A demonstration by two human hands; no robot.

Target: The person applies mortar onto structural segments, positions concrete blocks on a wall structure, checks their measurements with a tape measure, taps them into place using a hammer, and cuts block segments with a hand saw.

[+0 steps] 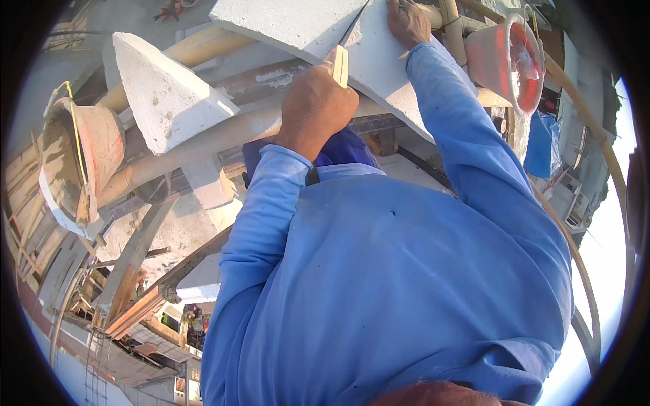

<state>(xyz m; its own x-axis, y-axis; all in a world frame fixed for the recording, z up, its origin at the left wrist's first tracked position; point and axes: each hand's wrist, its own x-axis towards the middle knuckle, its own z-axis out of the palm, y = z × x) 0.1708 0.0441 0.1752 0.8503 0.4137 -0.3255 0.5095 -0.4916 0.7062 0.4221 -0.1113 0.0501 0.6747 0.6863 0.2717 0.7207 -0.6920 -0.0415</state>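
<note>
My left hand (318, 101) is closed around the pale wooden handle (340, 66) of a hand saw. Its thin dark blade (355, 26), seen nearly edge-on, runs up against a white lightweight concrete block (305, 26) and out of the top of the picture. On the same block, farther right, lies my right hand (409, 24). Its fingers reach forward, with the tips at the upper picture edge. A wedge-shaped white block piece (166, 95) rests on the poles to the left of my left hand.
Bamboo poles (196, 145) cross in front of me. A mortar-smeared bucket (98, 145) hangs at the left, and a reddish bucket (497, 61) stands at the right beside an upright pole (452, 30). Timber beams (139, 260) and rooftops show far below on the left.
</note>
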